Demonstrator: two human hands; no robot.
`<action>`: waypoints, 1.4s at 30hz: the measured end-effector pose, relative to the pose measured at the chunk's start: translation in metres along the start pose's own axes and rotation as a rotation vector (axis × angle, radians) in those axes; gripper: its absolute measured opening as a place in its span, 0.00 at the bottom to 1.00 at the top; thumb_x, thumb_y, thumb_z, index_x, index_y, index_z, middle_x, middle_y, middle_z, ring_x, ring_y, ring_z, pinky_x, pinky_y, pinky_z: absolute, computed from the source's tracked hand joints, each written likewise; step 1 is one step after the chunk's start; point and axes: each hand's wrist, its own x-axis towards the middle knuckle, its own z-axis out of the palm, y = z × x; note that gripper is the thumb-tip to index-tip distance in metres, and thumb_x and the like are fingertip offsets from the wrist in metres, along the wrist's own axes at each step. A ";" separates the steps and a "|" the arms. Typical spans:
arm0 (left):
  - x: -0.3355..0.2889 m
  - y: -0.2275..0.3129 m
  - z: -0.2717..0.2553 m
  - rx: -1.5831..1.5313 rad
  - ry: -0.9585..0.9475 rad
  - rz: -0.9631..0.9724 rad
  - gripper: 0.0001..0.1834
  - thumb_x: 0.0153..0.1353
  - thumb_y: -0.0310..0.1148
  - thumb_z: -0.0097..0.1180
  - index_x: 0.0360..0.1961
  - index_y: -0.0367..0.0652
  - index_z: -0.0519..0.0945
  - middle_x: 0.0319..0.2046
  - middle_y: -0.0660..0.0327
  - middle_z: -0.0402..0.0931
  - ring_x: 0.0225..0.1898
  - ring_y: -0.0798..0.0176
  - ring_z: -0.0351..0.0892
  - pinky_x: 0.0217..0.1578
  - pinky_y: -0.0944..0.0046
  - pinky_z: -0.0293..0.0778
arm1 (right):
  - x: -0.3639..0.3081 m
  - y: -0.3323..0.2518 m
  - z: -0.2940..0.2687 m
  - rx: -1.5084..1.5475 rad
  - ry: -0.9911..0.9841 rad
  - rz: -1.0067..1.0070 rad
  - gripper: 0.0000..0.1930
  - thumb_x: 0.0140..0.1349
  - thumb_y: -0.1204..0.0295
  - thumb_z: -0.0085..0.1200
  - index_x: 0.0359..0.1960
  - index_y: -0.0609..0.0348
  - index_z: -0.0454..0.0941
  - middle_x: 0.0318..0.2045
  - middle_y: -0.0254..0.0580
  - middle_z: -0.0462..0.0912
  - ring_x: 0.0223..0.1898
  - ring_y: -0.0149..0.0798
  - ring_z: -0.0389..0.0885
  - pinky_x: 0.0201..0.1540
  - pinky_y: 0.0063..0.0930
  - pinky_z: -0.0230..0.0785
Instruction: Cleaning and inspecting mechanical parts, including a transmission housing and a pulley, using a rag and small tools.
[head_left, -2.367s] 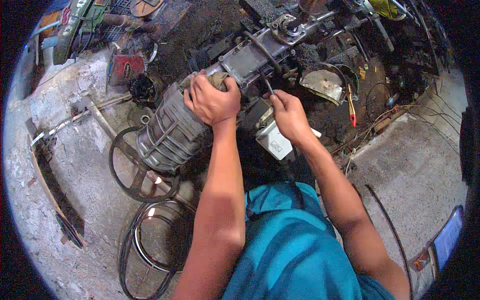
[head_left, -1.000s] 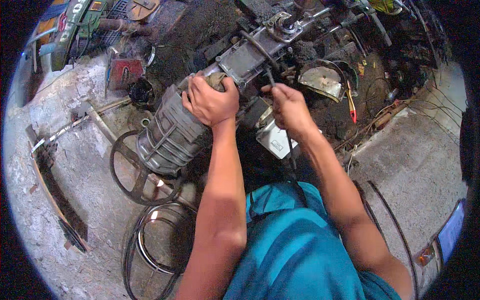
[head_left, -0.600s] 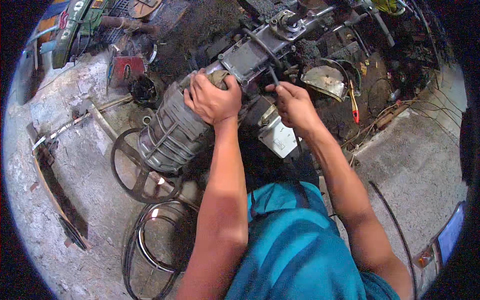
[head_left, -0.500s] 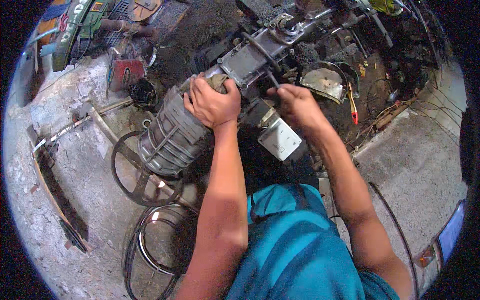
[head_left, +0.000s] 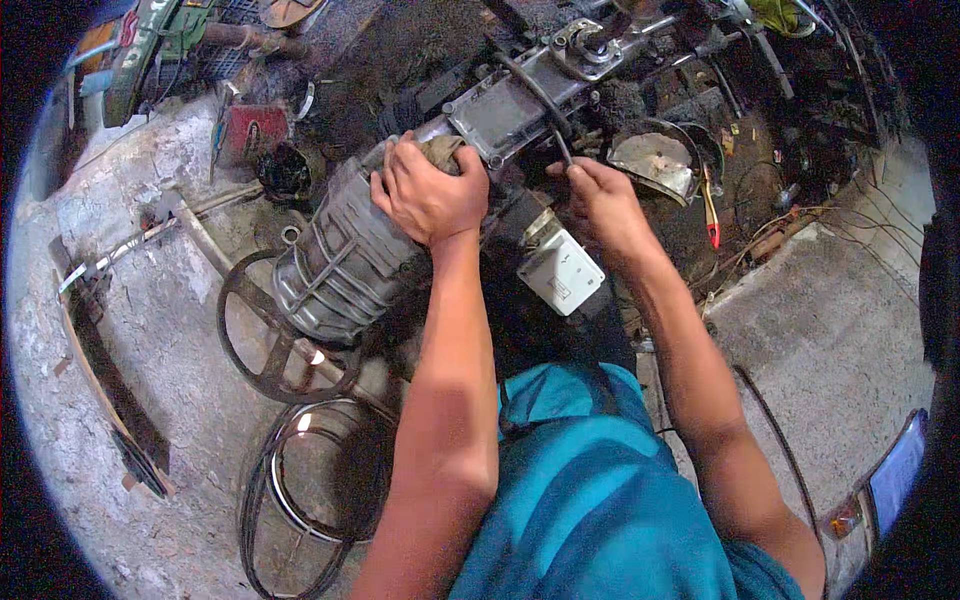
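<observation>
A grey ribbed metal gearbox [head_left: 350, 235] lies slantwise before me, its long end reaching to the far right. My left hand [head_left: 432, 190] rests on top of it, fingers curled over a crumpled olive-brown rag [head_left: 441, 152]. My right hand [head_left: 608, 205] is closed round a dark metal rod [head_left: 563, 147] beside the flat cover [head_left: 500, 117] of the gearbox. The rod meets a curved dark bar [head_left: 535, 92] that crosses the cover; whether they are one piece I cannot tell. Just below my right hand sits a white box-shaped part [head_left: 562, 274].
Left of the gearbox are a dark steering wheel [head_left: 240, 330], coiled black hoops [head_left: 262, 500] and a red container [head_left: 252, 135]. A metal pan [head_left: 650, 160] and a brush with a red-tipped handle [head_left: 711, 215] lie to the right. Loose wires [head_left: 850, 210] trail farther right.
The view has shifted slightly. My right hand still grips the rod, which now stands a little steeper. The left hand keeps its place on the rag.
</observation>
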 end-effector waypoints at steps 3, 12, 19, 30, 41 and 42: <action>0.001 -0.005 0.003 0.030 0.103 0.058 0.23 0.51 0.46 0.57 0.44 0.41 0.77 0.42 0.52 0.83 0.47 0.46 0.81 0.59 0.43 0.66 | 0.006 0.010 0.005 -0.218 -0.100 -0.105 0.15 0.75 0.64 0.47 0.47 0.59 0.84 0.22 0.28 0.75 0.25 0.24 0.70 0.27 0.23 0.63; -0.001 -0.003 0.004 0.008 0.116 0.062 0.23 0.51 0.46 0.58 0.43 0.41 0.77 0.40 0.52 0.82 0.45 0.45 0.81 0.57 0.43 0.67 | 0.001 0.005 -0.001 -0.094 0.023 -0.081 0.15 0.76 0.65 0.46 0.46 0.61 0.84 0.25 0.31 0.79 0.23 0.23 0.67 0.25 0.22 0.61; -0.001 -0.004 0.005 0.059 0.125 0.078 0.23 0.51 0.45 0.57 0.43 0.40 0.77 0.39 0.52 0.81 0.45 0.45 0.81 0.56 0.44 0.68 | 0.002 0.009 0.001 -0.264 -0.008 -0.123 0.15 0.75 0.65 0.47 0.45 0.63 0.84 0.26 0.34 0.81 0.28 0.28 0.74 0.34 0.28 0.68; 0.000 -0.005 0.006 0.042 0.134 0.069 0.22 0.51 0.46 0.57 0.43 0.41 0.77 0.40 0.51 0.82 0.45 0.45 0.81 0.56 0.44 0.68 | 0.000 -0.003 -0.001 -0.199 0.032 -0.074 0.15 0.74 0.65 0.47 0.45 0.63 0.83 0.28 0.39 0.81 0.34 0.30 0.77 0.41 0.29 0.70; 0.000 -0.005 0.004 0.053 0.120 0.074 0.23 0.51 0.46 0.56 0.42 0.39 0.76 0.40 0.50 0.81 0.45 0.45 0.81 0.57 0.44 0.67 | 0.005 0.015 0.003 -0.227 -0.015 -0.138 0.14 0.76 0.65 0.45 0.47 0.59 0.82 0.23 0.29 0.73 0.24 0.25 0.67 0.29 0.25 0.59; 0.000 -0.004 0.005 0.054 0.120 0.074 0.23 0.51 0.46 0.56 0.42 0.39 0.76 0.40 0.50 0.81 0.45 0.45 0.81 0.57 0.44 0.67 | 0.004 0.017 0.006 -0.292 0.059 -0.197 0.15 0.75 0.66 0.45 0.46 0.64 0.82 0.28 0.39 0.81 0.32 0.32 0.75 0.40 0.31 0.70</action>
